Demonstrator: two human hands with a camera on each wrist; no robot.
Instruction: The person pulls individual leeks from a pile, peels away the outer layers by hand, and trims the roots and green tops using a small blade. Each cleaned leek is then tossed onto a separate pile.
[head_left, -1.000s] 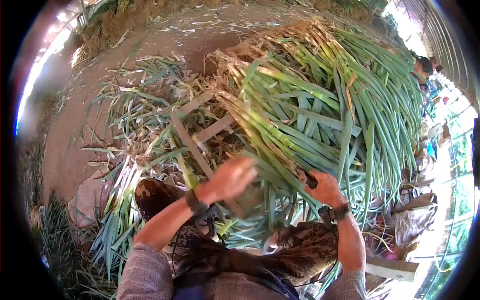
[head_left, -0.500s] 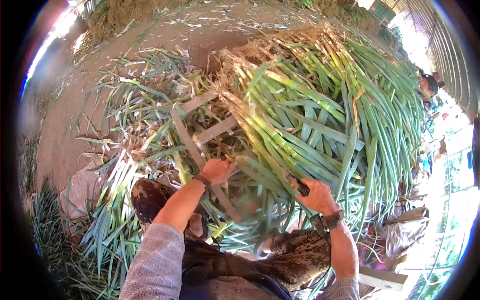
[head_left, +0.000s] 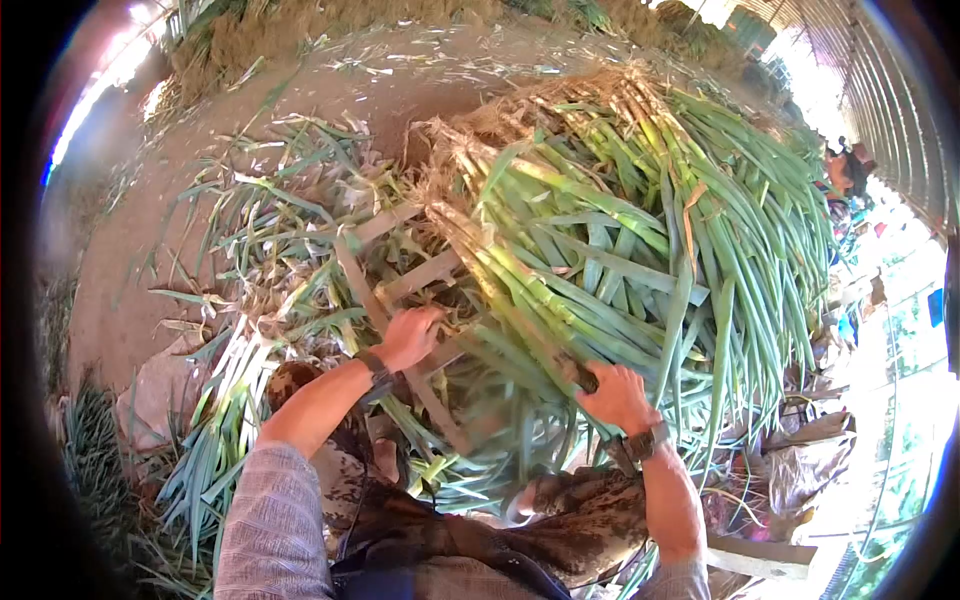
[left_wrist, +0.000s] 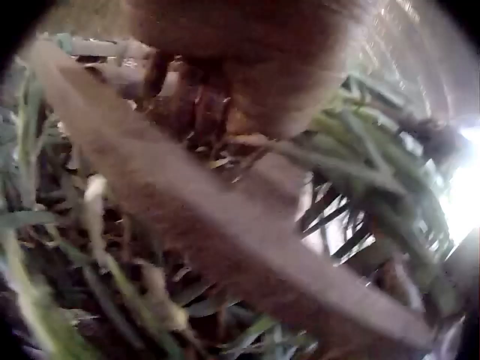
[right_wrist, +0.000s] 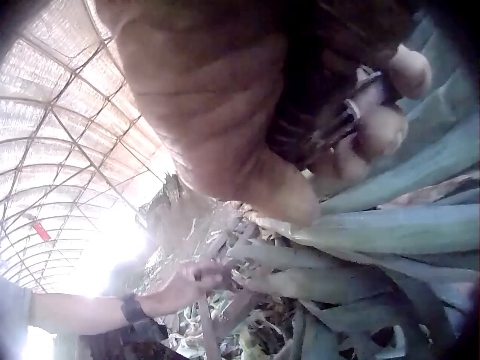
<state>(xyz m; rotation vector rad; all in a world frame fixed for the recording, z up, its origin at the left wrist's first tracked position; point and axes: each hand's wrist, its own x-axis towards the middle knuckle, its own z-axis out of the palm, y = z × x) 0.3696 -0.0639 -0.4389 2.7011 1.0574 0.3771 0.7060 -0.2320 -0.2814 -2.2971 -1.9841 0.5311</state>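
My left hand [head_left: 408,338] has its fingers curled at a green onion [head_left: 485,345], whose leaves stretch right and blur between the hands. In the left wrist view a thin strand [left_wrist: 337,161] runs out from beneath the fingers. To the right, my right hand [head_left: 615,395] wraps round a dark tool with bright metal parts [right_wrist: 322,135]; its kind cannot be told because the palm covers most of it. Right beside that hand lies a big heap of green onions [head_left: 660,240], roots toward the back and leaves to the right. Both wrists wear dark bands.
A wooden frame [head_left: 420,277] stands under and beyond the left hand. Peeled leaves and trimmings [head_left: 290,210] litter the ground at left. A bundle of pale onions [head_left: 235,400] lies by the left knee. Sacking [head_left: 805,460] is at right, with another person [head_left: 845,170] farther off.
My left hand has pulled back to the left, from over the leaves to beside the frame. My right hand has shifted slightly left and down, still gripping the dark tool.
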